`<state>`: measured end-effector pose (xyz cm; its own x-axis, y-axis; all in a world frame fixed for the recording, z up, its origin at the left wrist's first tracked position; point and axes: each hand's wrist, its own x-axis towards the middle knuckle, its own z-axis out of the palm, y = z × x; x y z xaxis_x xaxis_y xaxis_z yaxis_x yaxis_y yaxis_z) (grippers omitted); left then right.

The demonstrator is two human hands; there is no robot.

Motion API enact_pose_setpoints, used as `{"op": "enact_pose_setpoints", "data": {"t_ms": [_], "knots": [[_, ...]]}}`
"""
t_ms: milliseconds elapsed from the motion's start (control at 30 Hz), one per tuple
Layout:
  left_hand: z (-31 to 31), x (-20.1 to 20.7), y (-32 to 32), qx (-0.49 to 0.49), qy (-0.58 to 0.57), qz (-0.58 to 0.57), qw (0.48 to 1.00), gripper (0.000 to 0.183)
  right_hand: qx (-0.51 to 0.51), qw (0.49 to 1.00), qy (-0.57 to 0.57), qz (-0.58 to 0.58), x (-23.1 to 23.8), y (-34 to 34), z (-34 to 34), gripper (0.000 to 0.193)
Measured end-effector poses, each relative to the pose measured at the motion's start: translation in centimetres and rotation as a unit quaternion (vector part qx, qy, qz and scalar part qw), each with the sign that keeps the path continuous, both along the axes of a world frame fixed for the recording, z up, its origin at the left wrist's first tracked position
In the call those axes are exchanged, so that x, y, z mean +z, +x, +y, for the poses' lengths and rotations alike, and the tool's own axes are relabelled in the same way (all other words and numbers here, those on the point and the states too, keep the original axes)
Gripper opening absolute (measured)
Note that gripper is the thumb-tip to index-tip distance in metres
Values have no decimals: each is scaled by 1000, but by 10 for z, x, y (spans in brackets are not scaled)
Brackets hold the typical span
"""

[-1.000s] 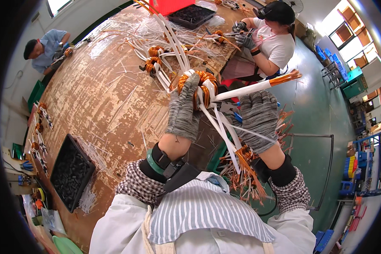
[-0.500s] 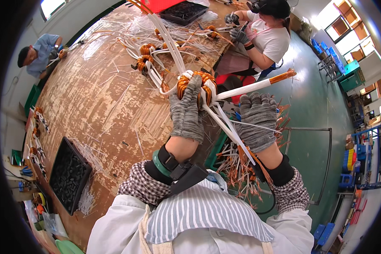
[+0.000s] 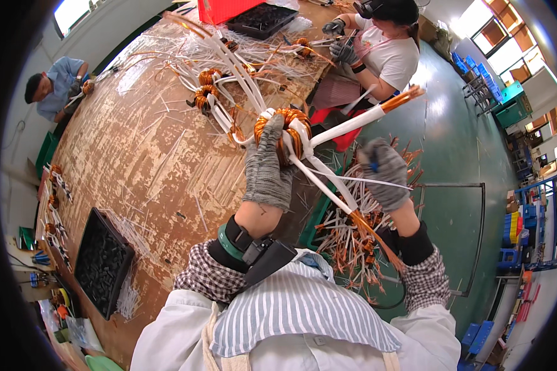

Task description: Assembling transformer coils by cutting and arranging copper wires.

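Note:
My gloved left hand [image 3: 268,167] is closed round a copper-wound ring coil [image 3: 298,116], its thumb lying over the windings. From the coil, a thick white-sleeved lead [image 3: 348,128] reaches up to the right and ends in bare copper strands. Other white leads run to the far left, and others toward me, one with a bare copper end [image 3: 375,235]. My gloved right hand [image 3: 385,176] is curled closed to the right of the coil, slightly blurred. A small blue part shows at its fingers; what it belongs to is hidden. A thin white strip [image 3: 360,180] passes by this hand.
A green bin [image 3: 309,232] heaped with copper and white scraps stands below my right hand. Several coils and white offcuts lie on the worn table [image 3: 130,161]. A black tray [image 3: 105,263] of small black parts sits at left. Two people [image 3: 384,55] work across the table.
My right hand has gone from fingers lying forward to curled closed. The lead running toward me now shows bare copper at its end. A pale blurred strip has appeared near the co-worker on the right.

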<state>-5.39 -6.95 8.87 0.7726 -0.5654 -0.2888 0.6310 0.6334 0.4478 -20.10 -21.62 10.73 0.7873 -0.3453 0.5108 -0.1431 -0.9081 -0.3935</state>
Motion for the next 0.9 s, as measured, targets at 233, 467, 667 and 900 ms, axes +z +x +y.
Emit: {"op": "enact_pose_setpoints", "data": {"t_ms": [233,467,667,900], "knots": [[4,2,26,-65,-108,92,988,47,-59,954,61,287,-91,-106,-57,23],[29,-2,32,-88,-224,97,966,52,-20,890,366,270,-88,-89,28,26],[48,-34,30,-34,-281,113,952,51,-12,954,268,133,-57,-13,71,26],[65,-37,4,-9,68,-265,962,45,5,1000,5,24,-29,39,95,24]]}}
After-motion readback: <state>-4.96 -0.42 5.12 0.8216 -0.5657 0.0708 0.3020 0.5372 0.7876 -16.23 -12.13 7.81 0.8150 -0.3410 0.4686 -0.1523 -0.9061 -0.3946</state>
